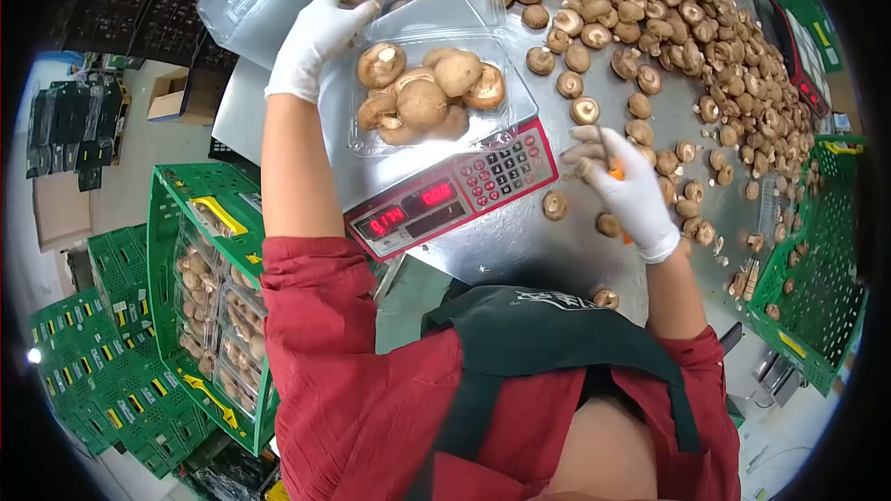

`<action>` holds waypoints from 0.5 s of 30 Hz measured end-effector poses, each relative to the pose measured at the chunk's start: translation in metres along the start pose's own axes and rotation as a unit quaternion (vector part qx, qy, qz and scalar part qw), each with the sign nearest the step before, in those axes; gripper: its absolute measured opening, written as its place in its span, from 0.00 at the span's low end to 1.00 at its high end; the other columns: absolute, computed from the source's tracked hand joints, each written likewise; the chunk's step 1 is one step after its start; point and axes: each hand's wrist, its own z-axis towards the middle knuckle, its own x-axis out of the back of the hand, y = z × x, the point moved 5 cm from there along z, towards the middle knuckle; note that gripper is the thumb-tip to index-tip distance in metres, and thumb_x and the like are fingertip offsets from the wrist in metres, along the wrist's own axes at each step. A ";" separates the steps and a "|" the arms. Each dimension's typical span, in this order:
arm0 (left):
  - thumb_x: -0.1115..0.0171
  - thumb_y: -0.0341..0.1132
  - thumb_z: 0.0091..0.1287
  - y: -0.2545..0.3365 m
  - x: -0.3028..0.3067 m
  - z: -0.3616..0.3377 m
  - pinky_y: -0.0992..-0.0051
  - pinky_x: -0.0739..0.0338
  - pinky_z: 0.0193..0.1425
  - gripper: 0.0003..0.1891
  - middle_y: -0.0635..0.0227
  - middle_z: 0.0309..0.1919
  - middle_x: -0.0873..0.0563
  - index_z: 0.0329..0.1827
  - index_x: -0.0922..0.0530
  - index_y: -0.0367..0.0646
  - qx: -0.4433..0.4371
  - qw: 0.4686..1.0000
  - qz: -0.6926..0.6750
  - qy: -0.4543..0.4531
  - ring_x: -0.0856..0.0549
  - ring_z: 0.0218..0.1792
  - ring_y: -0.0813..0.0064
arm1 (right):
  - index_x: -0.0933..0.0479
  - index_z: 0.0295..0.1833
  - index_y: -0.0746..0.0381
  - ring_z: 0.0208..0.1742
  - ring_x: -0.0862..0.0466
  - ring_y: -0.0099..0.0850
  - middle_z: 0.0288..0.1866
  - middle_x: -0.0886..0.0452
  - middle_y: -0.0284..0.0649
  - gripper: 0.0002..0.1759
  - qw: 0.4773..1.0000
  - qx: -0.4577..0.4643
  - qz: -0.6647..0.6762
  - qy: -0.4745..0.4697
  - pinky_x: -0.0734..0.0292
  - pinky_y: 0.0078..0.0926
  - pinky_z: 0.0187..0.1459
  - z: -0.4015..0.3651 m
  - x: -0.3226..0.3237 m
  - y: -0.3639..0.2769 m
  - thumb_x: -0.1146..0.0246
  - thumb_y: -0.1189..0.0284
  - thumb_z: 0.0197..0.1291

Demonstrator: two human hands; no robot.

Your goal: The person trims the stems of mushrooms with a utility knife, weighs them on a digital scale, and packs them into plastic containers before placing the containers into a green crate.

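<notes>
A clear plastic clamshell container (353, 134) holds several brown mushrooms (422, 102) and rests on the red digital scale (450, 190), whose display is lit. My left hand (320, 42), in a white glove, is closed at the edge of the container's raised lid (432, 14). To the right of the scale, my gloved right hand (629, 195) is wrapped round a small knife (616, 170) with an orange handle. Its thin blade shows beside the fingers. Loose mushrooms lie around this hand, one mushroom (555, 205) between it and the scale.
A large heap of mushrooms (640, 0) covers the back and right of the metal table (501, 250). Stacked empty clear containers (251, 0) stand at the upper left. Green crates flank the table; the left crate (167, 250) holds packed mushrooms. Another scale (803, 56) is at far right.
</notes>
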 end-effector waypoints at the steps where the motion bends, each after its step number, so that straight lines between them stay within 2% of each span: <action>1: 0.36 0.34 0.62 0.000 -0.010 0.007 0.76 0.21 0.46 0.30 0.58 0.42 0.13 0.68 0.31 0.36 -0.025 1.000 0.000 0.005 0.14 0.39 0.73 | 0.28 0.63 0.65 0.50 0.16 0.23 0.50 0.15 0.42 0.19 1.000 0.010 -0.006 -0.023 0.21 0.22 0.50 -0.002 -0.007 -0.003 0.42 0.79 0.67; 2: 0.36 0.31 0.62 -0.001 -0.018 0.012 0.79 0.21 0.42 0.30 0.60 0.39 0.13 0.68 0.32 0.34 -0.051 0.999 0.000 0.010 0.16 0.36 0.77 | 0.28 0.63 0.66 0.48 0.16 0.22 0.48 0.15 0.40 0.19 0.999 0.024 -0.024 -0.026 0.22 0.21 0.49 -0.002 -0.014 -0.009 0.41 0.78 0.67; 3: 0.36 0.31 0.62 -0.002 -0.007 0.007 0.79 0.22 0.42 0.30 0.60 0.39 0.14 0.68 0.32 0.34 -0.049 0.998 -0.019 0.023 0.16 0.36 0.77 | 0.27 0.63 0.65 0.48 0.16 0.22 0.47 0.16 0.39 0.20 0.996 0.049 0.055 -0.049 0.23 0.21 0.51 0.002 -0.032 -0.004 0.40 0.76 0.66; 5: 0.37 0.29 0.61 -0.005 -0.013 0.001 0.79 0.22 0.42 0.30 0.61 0.39 0.14 0.68 0.32 0.33 -0.057 0.989 -0.129 0.042 0.16 0.37 0.77 | 0.27 0.64 0.64 0.47 0.16 0.22 0.46 0.16 0.37 0.21 0.990 0.018 0.121 -0.077 0.23 0.21 0.51 0.006 -0.036 -0.002 0.39 0.74 0.66; 6: 0.39 0.26 0.62 0.010 -0.010 -0.022 0.79 0.22 0.44 0.30 0.63 0.38 0.14 0.69 0.33 0.33 -0.074 0.972 -0.198 0.103 0.16 0.38 0.77 | 0.27 0.64 0.63 0.47 0.17 0.22 0.45 0.16 0.37 0.21 0.991 0.016 0.108 -0.074 0.23 0.20 0.51 0.009 -0.033 -0.006 0.39 0.73 0.67; 7: 0.42 0.24 0.63 0.013 -0.004 -0.040 0.78 0.24 0.50 0.28 0.63 0.41 0.15 0.69 0.33 0.33 -0.106 0.952 -0.265 0.110 0.17 0.44 0.76 | 0.27 0.64 0.63 0.47 0.17 0.21 0.45 0.16 0.37 0.21 0.992 0.014 0.101 -0.072 0.23 0.20 0.51 0.013 -0.032 -0.010 0.39 0.72 0.67; 8: 0.48 0.21 0.63 0.016 0.005 -0.066 0.76 0.24 0.55 0.24 0.63 0.44 0.15 0.65 0.27 0.34 -0.156 0.939 -0.264 0.159 0.18 0.46 0.76 | 0.28 0.65 0.63 0.47 0.17 0.21 0.45 0.16 0.37 0.21 0.993 0.011 0.094 -0.071 0.23 0.20 0.51 0.015 -0.033 -0.015 0.39 0.71 0.68; 9: 0.52 0.18 0.61 0.028 0.013 -0.102 0.76 0.27 0.59 0.24 0.64 0.48 0.16 0.63 0.24 0.35 -0.185 0.935 -0.249 0.172 0.19 0.51 0.75 | 0.28 0.65 0.63 0.47 0.18 0.21 0.45 0.16 0.37 0.22 0.992 -0.002 0.110 -0.065 0.23 0.20 0.50 0.017 -0.032 -0.022 0.39 0.69 0.69; 10: 0.53 0.19 0.60 0.019 0.011 -0.124 0.75 0.29 0.63 0.26 0.63 0.51 0.17 0.62 0.23 0.36 -0.174 0.923 -0.304 0.162 0.20 0.55 0.72 | 0.28 0.65 0.63 0.46 0.18 0.20 0.45 0.17 0.37 0.22 0.990 -0.015 0.126 -0.059 0.24 0.19 0.49 0.017 -0.032 -0.032 0.39 0.67 0.69; 11: 0.52 0.21 0.59 0.015 0.011 -0.150 0.72 0.30 0.66 0.24 0.62 0.56 0.17 0.60 0.22 0.35 -0.203 0.923 -0.257 0.202 0.21 0.59 0.69 | 0.29 0.66 0.63 0.46 0.19 0.20 0.44 0.17 0.36 0.23 0.988 -0.027 0.142 -0.055 0.24 0.19 0.49 0.019 -0.030 -0.037 0.39 0.65 0.70; 12: 0.50 0.29 0.65 -0.009 0.005 -0.163 0.69 0.31 0.67 0.21 0.60 0.60 0.20 0.60 0.21 0.35 -0.239 0.932 -0.199 0.185 0.23 0.60 0.68 | 0.29 0.66 0.63 0.46 0.19 0.21 0.45 0.17 0.37 0.24 0.991 -0.027 0.117 -0.053 0.24 0.19 0.49 0.024 -0.029 -0.035 0.38 0.62 0.70; 15: 0.46 0.31 0.70 -0.024 -0.016 -0.189 0.71 0.32 0.68 0.17 0.62 0.61 0.21 0.60 0.21 0.36 -0.142 0.963 -0.205 0.101 0.24 0.62 0.70 | 0.29 0.67 0.63 0.50 0.19 0.27 0.49 0.19 0.42 0.28 0.995 0.014 0.084 -0.050 0.25 0.26 0.54 0.037 -0.036 -0.035 0.36 0.59 0.67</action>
